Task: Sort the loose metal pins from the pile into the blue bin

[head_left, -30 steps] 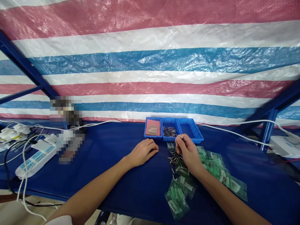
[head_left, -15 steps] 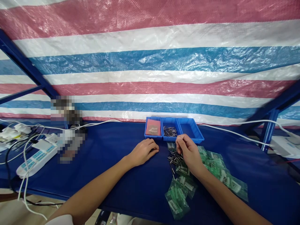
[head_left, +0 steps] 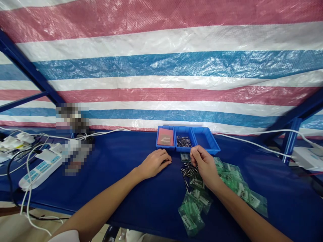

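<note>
My left hand rests on the blue tabletop, palm down, with fingers loosely bent and the thumb a little apart. Nothing shows in it. Over a loose pile of thin dark metal pins, my right hand is closed, thumb against curled fingers. Whatever its fingers may hold is hidden or too small to make out. Beside and below that hand lie green-tinted clear plastic packets with small white and metal pieces inside. More such packets form a heap to its right.
Behind my hands stand three joined blue bins: one with a pink pad, one with dark metal pins, and a right-hand bin. A power strip with tangled cables lies at left. Striped sheeting hangs behind the table.
Everything in view has shifted very slightly rightward. Both hands keep the same pose over the same spots.
</note>
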Motion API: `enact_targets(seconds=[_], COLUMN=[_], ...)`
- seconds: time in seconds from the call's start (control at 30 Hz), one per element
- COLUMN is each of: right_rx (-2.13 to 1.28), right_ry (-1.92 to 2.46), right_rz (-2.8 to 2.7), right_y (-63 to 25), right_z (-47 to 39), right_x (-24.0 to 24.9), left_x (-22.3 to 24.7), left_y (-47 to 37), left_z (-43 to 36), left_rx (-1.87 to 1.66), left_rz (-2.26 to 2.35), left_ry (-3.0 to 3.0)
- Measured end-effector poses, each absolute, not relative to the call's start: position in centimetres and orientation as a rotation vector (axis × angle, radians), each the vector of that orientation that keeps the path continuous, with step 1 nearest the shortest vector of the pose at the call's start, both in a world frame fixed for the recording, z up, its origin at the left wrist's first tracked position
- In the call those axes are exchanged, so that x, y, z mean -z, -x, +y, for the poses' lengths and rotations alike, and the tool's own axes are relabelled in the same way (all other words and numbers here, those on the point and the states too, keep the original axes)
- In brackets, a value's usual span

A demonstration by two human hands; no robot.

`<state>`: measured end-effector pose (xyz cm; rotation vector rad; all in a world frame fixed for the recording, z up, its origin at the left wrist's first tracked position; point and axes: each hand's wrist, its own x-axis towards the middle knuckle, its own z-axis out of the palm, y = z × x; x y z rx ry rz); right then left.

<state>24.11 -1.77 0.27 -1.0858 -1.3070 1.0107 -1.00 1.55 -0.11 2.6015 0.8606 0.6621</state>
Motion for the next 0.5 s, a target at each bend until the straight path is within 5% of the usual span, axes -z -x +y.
enact_targets(seconds=[0.5], right_rx=[-1.032], right_ry=[1.104], right_rz=[-1.288], right_y=[-24.16], right_z=[-1.86], right_x=[-0.12], left_x=[0.17], left_y=[1.03], left_z=[1.53], left_rx=[-0.645], left_rz=[0.861], left_ry=[-2.615])
